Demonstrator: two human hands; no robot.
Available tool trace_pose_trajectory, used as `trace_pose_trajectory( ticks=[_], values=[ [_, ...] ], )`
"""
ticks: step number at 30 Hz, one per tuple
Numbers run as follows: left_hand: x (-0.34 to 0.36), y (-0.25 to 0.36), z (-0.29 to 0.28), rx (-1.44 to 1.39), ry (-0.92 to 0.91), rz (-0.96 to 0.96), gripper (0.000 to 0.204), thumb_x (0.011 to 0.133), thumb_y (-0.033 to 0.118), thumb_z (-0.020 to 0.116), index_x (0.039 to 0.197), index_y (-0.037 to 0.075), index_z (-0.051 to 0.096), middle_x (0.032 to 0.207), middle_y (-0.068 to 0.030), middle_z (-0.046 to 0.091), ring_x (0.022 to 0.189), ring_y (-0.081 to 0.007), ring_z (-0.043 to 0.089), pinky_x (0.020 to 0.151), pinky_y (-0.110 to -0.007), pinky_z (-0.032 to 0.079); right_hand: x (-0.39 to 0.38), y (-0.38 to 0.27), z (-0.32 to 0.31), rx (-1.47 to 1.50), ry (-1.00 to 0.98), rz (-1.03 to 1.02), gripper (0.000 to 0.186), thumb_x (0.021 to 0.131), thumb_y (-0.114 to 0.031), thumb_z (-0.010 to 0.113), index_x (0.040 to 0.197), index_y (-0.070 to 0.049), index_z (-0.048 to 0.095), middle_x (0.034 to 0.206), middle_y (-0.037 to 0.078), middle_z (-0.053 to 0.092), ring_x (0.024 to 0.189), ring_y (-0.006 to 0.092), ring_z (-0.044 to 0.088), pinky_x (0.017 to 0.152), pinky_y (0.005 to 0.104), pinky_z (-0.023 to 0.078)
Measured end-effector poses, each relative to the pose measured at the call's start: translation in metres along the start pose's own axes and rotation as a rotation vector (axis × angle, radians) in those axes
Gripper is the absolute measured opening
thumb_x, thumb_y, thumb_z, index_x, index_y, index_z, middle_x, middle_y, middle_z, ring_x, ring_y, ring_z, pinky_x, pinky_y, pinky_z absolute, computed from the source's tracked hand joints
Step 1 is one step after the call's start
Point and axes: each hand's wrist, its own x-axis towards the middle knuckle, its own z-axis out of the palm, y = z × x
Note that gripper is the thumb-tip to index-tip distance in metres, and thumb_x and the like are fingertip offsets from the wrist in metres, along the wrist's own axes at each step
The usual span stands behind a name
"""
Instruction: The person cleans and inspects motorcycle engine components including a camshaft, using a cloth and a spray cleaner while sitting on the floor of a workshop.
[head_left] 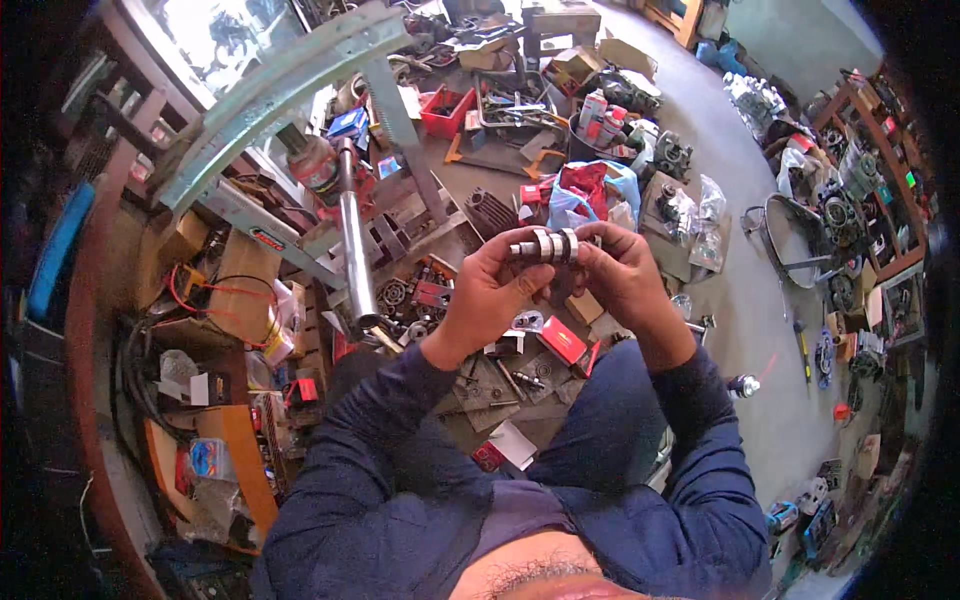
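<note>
Both my hands are raised in front of my knees, closed around a short, shiny metal camshaft [545, 247]. The fingers of my left hand [492, 295] wrap its left end, with the thumb underneath. At the opposite end, my right hand [628, 272] pinches it with the fingertips. Rounded lobes show between the two hands; fingers cover part of the shaft. Lower down, between my legs, lie a red box [563, 342], several small metal parts [527, 380] and an opened white-and-red carton [512, 445].
A press with a green frame [290, 95] and a long chrome tube [353, 240] stands at the left. Ahead are a red bin [447, 110], a bucket of spray cans [605, 125] and a blue plastic bag [600, 190]. Shelves of engine parts [850, 200] line the right.
</note>
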Motion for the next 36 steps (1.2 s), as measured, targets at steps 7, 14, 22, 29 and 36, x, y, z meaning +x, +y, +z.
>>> trace_pose_trajectory(
  ticks=[7,14,22,29,36],
  values=[
    [-0.013,0.034,0.010,0.216,0.147,0.140,0.043,0.085,0.007,0.071,0.124,-0.002,0.055,0.104,-0.0074,0.068,0.090,-0.0118,0.065,0.077,-0.024,0.053,0.004,0.012,0.030,0.380,-0.137,0.034,0.031,0.094,-0.019,0.060,0.119,-0.002,0.053,0.098,0.005,0.062,0.082,0.0125,0.061,0.068,0.0267,0.051],
    [-0.046,0.105,-0.046,0.959,-0.322,0.227,0.045,0.080,0.021,0.075,0.119,0.003,0.061,0.090,-0.0118,0.069,0.080,-0.0189,0.068,0.068,-0.033,0.052,0.009,0.024,0.066,0.751,-0.096,0.039,0.030,0.094,-0.016,0.059,0.120,-0.003,0.053,0.100,0.004,0.061,0.076,0.0123,0.055,0.059,0.0245,0.044],
    [-0.122,0.248,-0.134,0.457,-0.830,0.575,0.009,0.084,0.011,0.070,0.082,0.003,0.067,0.080,-0.0150,0.069,0.072,-0.0240,0.070,0.061,-0.031,0.055,0.016,-0.024,0.123,0.483,-0.044,-0.110,0.042,0.091,-0.014,0.060,0.129,-0.002,0.047,0.106,0.008,0.058,0.072,0.0086,0.050,0.051,0.0172,0.041],
    [-0.040,0.302,-0.265,0.593,0.844,0.888,0.040,0.088,0.020,0.067,0.118,-0.004,0.056,0.117,-0.0119,0.061,0.108,-0.0199,0.057,0.093,-0.033,0.043,0.035,-0.063,0.190,0.436,-0.140,-0.180,0.023,0.094,-0.016,0.057,0.111,-0.001,0.055,0.081,0.003,0.056,0.062,0.0112,0.052,0.053,0.0231,0.042],
    [0.033,0.339,-0.351,0.817,0.919,0.680,0.028,0.080,0.020,0.074,0.098,0.002,0.065,0.090,-0.0108,0.071,0.084,-0.0233,0.067,0.078,-0.035,0.048,0.084,-0.148,0.294,-0.014,-0.305,-0.497,0.025,0.095,-0.020,0.056,0.104,0.002,0.059,0.089,0.007,0.057,0.078,0.0108,0.053,0.067,0.0262,0.045]
  ],
)
